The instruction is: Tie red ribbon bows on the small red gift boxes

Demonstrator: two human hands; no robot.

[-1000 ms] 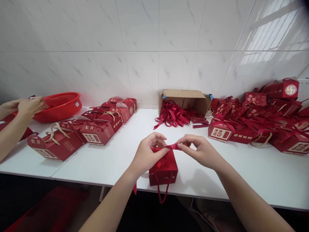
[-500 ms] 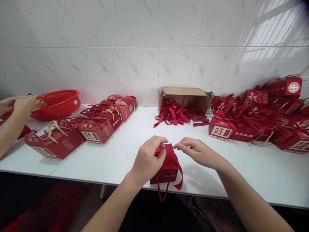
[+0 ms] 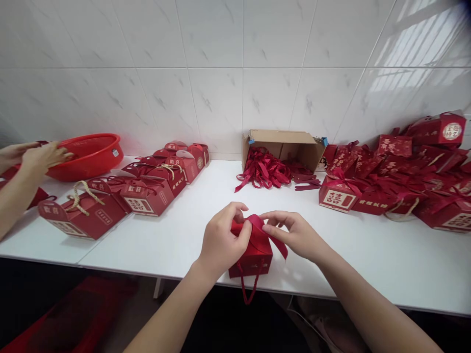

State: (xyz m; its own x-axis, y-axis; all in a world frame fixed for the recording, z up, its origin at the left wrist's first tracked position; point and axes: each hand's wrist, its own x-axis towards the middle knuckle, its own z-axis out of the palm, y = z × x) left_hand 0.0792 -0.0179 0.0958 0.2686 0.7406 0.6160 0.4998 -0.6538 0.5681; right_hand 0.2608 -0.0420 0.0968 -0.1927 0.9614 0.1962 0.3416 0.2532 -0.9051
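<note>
A small red gift box (image 3: 252, 262) stands at the table's front edge, its braided cord handle (image 3: 250, 294) hanging over the edge. A red satin ribbon (image 3: 277, 241) lies across the box top, with a loop raised and one tail trailing to the right. My left hand (image 3: 225, 235) is at the left of the box top, thumb and fingers closed on the ribbon at the loop. From the right, my right hand (image 3: 294, 233) pinches the ribbon between thumb and fingers. The ribbon's underside and the far side of the box are hidden.
Behind stands a cardboard box (image 3: 283, 136) with a heap of red ribbons (image 3: 263, 169) spilling out. Finished-looking red boxes (image 3: 373, 201) with bows crowd the right; more boxes (image 3: 145, 196) line the left. At far left, another person's hands (image 3: 40, 157) are beside a red basin (image 3: 88, 162).
My right hand has moved left onto the ribbon and now grips it. The ribbon's tail has lifted from beside the box, and a loop stands at the top.
</note>
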